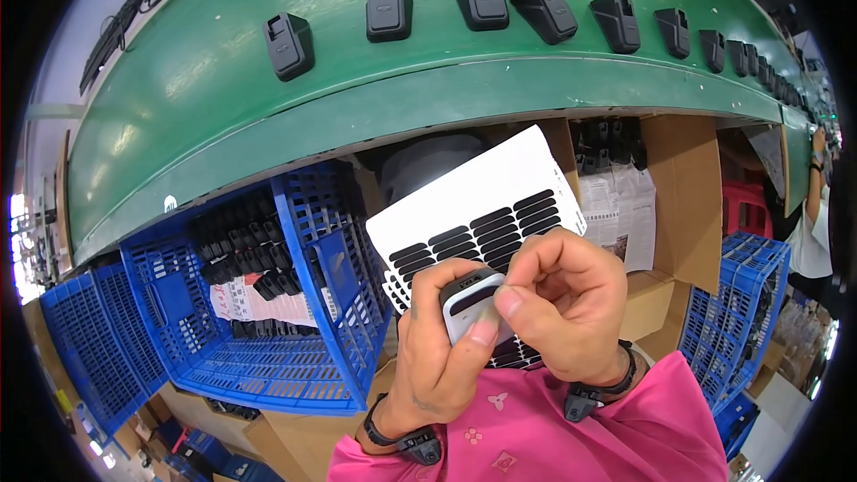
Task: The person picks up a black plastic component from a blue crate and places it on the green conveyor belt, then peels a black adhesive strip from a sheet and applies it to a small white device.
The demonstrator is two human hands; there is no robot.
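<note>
A small light-grey device (pixel 462 325) with a dark window strip and rounded corners is gripped in my left hand (pixel 427 353), whose thumb presses on its face. At its upper right corner, my right hand (pixel 571 308) has thumb and index finger pinched together; whatever lies between them is too small or hidden to make out. Below both hands a white sheet (pixel 473 192) lies tilted, carrying rows of black rounded strips (pixel 495 234). My hands cover part of the sheet.
Black cradle-shaped housings (pixel 389 9) stand in a row along the green workbench (pixel 223 45). At left are blue plastic crates (pixel 170 312) with black parts and paper inside. A cardboard box (pixel 683 187) and another blue crate (pixel 736 312) stand at right. A person's arm (pixel 814 178) shows far right.
</note>
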